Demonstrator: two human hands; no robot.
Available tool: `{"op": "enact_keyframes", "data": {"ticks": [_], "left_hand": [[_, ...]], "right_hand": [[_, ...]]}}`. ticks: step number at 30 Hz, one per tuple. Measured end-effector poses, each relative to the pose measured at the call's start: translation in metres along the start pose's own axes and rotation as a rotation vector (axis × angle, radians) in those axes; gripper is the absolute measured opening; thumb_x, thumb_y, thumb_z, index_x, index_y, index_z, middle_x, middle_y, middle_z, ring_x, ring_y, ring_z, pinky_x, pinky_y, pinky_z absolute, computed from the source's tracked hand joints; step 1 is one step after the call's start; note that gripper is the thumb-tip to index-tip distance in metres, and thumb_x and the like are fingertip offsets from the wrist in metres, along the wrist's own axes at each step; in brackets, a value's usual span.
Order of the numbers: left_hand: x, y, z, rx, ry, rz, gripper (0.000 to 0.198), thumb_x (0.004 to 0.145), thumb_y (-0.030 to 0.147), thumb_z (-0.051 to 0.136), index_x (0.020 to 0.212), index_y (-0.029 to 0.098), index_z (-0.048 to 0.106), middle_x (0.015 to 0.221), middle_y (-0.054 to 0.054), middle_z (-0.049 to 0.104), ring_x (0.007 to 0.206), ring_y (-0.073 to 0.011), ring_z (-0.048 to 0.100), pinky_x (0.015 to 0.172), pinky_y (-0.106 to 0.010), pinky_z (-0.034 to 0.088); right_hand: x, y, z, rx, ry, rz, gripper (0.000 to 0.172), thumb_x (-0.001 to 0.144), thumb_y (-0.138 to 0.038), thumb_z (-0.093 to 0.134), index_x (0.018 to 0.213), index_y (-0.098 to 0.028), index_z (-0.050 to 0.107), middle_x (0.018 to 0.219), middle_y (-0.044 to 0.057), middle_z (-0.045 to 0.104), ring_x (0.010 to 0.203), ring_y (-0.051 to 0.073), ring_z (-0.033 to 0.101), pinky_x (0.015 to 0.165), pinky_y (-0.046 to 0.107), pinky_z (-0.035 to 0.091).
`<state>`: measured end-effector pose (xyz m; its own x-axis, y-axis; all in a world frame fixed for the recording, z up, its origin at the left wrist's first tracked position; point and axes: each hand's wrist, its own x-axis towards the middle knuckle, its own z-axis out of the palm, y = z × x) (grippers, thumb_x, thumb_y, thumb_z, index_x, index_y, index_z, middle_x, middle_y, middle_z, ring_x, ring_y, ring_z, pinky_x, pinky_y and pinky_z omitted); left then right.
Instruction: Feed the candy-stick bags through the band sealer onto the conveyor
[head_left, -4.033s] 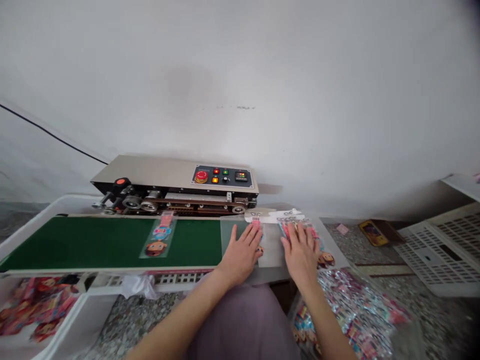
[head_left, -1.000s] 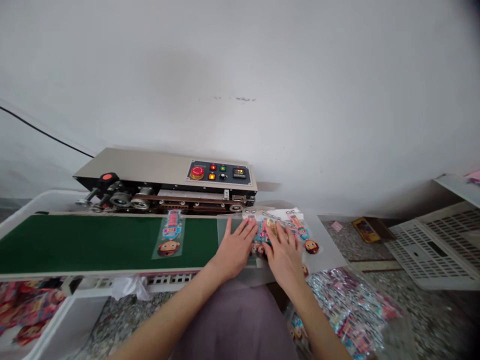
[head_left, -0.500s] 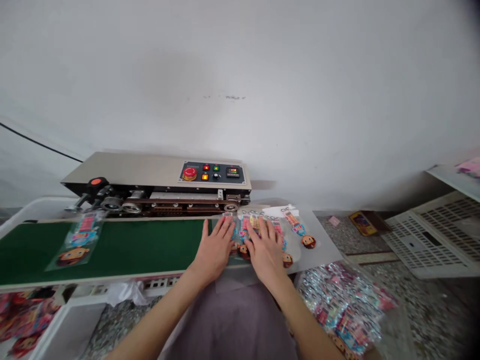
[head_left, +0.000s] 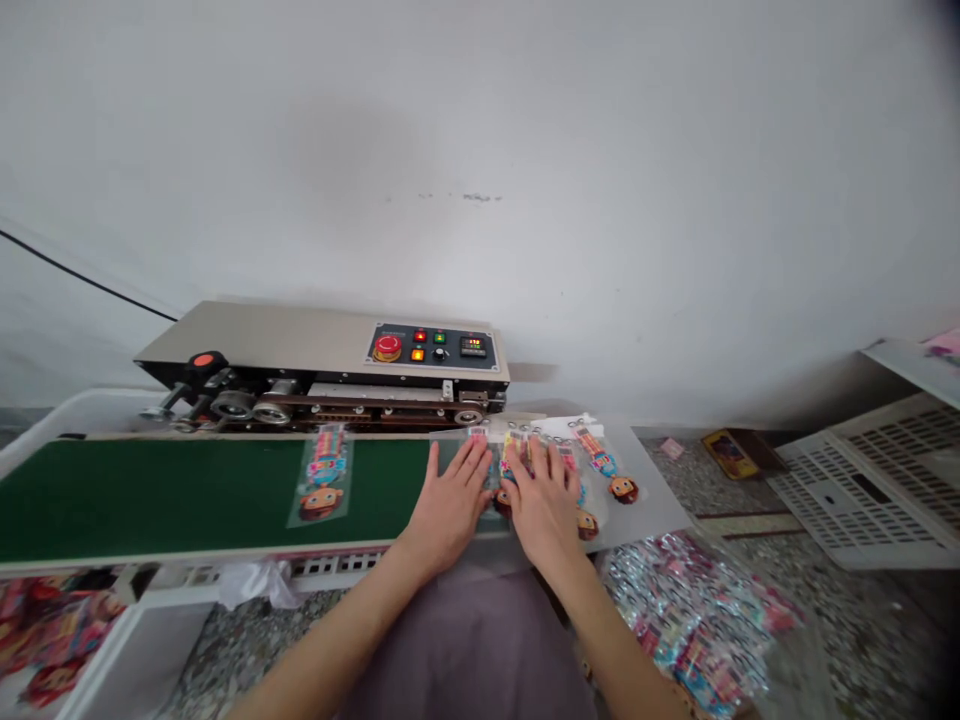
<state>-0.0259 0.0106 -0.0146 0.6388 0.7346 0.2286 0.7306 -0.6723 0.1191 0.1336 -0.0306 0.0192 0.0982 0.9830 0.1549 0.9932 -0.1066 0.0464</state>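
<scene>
My left hand [head_left: 450, 505] lies flat at the right end of the green belt [head_left: 217, 500], fingers stretched over a clear plastic packet [head_left: 486, 462] that it partly hides. Beside it, my right hand [head_left: 546, 500] rests with spread fingers on several overlapping clear packets, each with a colourful cartoon-figure piece inside. At their right edge, one brown-haired figure keychain [head_left: 622, 488] shows in full on the pale sheet [head_left: 656, 510]. Farther left on the belt lies a single clear packet [head_left: 322, 480] with a similar figure, apart from both hands.
Behind the belt stands a sealing machine [head_left: 300, 335] with a red stop button [head_left: 387, 347] and lit display. A heap of shiny packets [head_left: 697, 610] sits at lower right. White crates [head_left: 870, 490] stand right; a white bin [head_left: 127, 650] with packets is lower left.
Earlier a packet lay near the belt's left end; now that spot is bare and a packet lies nearer the middle. Both hands stay flat on the packets, with the view slightly shifted.
</scene>
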Motion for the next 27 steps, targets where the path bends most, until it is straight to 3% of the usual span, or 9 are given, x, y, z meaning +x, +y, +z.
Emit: {"op": "enact_keyframes", "data": {"ticks": [4, 7, 12, 14, 19, 23, 27], "left_hand": [[-0.007, -0.017, -0.015, 0.031, -0.039, -0.101, 0.049, 0.104, 0.028, 0.032, 0.15, 0.019, 0.045, 0.161, -0.011, 0.037, 0.151, -0.0278, 0.031, 0.121, -0.067, 0.012], [-0.004, -0.017, -0.025, 0.063, -0.037, -0.174, 0.049, 0.102, 0.022, 0.032, 0.147, 0.014, 0.049, 0.159, -0.014, 0.039, 0.15, -0.0311, 0.032, 0.12, -0.069, 0.012], [0.013, 0.005, -0.018, -0.027, -0.057, 0.088, 0.052, 0.103, 0.024, 0.031, 0.155, 0.016, 0.036, 0.164, -0.008, 0.031, 0.153, -0.0253, 0.024, 0.122, -0.064, 0.015], [0.017, 0.011, -0.01, -0.05, -0.054, 0.12, 0.053, 0.105, 0.03, 0.029, 0.157, 0.016, 0.031, 0.164, -0.007, 0.028, 0.153, -0.0238, 0.023, 0.123, -0.064, 0.013], [0.005, 0.001, -0.002, -0.015, -0.02, -0.006, 0.054, 0.106, 0.031, 0.026, 0.157, 0.016, 0.029, 0.165, -0.008, 0.027, 0.153, -0.025, 0.024, 0.122, -0.067, 0.008], [-0.009, -0.015, -0.012, 0.016, -0.04, -0.127, 0.052, 0.105, 0.03, 0.029, 0.154, 0.017, 0.038, 0.163, -0.009, 0.031, 0.152, -0.0278, 0.027, 0.121, -0.067, 0.011], [-0.008, -0.018, -0.026, 0.042, -0.028, -0.176, 0.049, 0.102, 0.025, 0.033, 0.147, 0.015, 0.049, 0.16, -0.012, 0.038, 0.15, -0.0319, 0.03, 0.121, -0.069, 0.011]], "right_hand": [[0.006, -0.012, -0.001, 0.056, 0.014, -0.051, 0.046, 0.1, -0.037, 0.048, 0.146, -0.034, 0.05, 0.158, 0.008, 0.043, 0.142, 0.036, 0.035, 0.11, 0.055, 0.03], [0.007, -0.01, -0.005, 0.074, 0.014, -0.04, 0.049, 0.101, -0.04, 0.046, 0.149, -0.033, 0.046, 0.159, 0.009, 0.041, 0.143, 0.035, 0.034, 0.111, 0.055, 0.029], [0.004, 0.012, -0.006, 0.007, -0.026, 0.04, 0.047, 0.103, -0.036, 0.04, 0.15, -0.031, 0.047, 0.159, 0.009, 0.04, 0.144, 0.035, 0.034, 0.106, 0.052, 0.035], [0.004, 0.018, -0.003, -0.015, -0.03, 0.06, 0.047, 0.103, -0.036, 0.039, 0.149, -0.033, 0.047, 0.158, 0.01, 0.042, 0.143, 0.035, 0.037, 0.103, 0.051, 0.038], [0.006, 0.004, 0.001, -0.002, -0.01, 0.061, 0.048, 0.103, -0.033, 0.039, 0.151, -0.031, 0.045, 0.156, 0.013, 0.045, 0.141, 0.035, 0.039, 0.1, 0.05, 0.041], [0.01, -0.015, -0.003, 0.048, -0.005, 0.024, 0.048, 0.102, -0.033, 0.04, 0.149, -0.028, 0.047, 0.156, 0.014, 0.044, 0.142, 0.035, 0.036, 0.099, 0.049, 0.04], [0.01, -0.003, -0.004, 0.017, -0.005, 0.063, 0.046, 0.101, -0.032, 0.042, 0.144, -0.024, 0.055, 0.156, 0.015, 0.045, 0.142, 0.036, 0.036, 0.101, 0.05, 0.039]]}}
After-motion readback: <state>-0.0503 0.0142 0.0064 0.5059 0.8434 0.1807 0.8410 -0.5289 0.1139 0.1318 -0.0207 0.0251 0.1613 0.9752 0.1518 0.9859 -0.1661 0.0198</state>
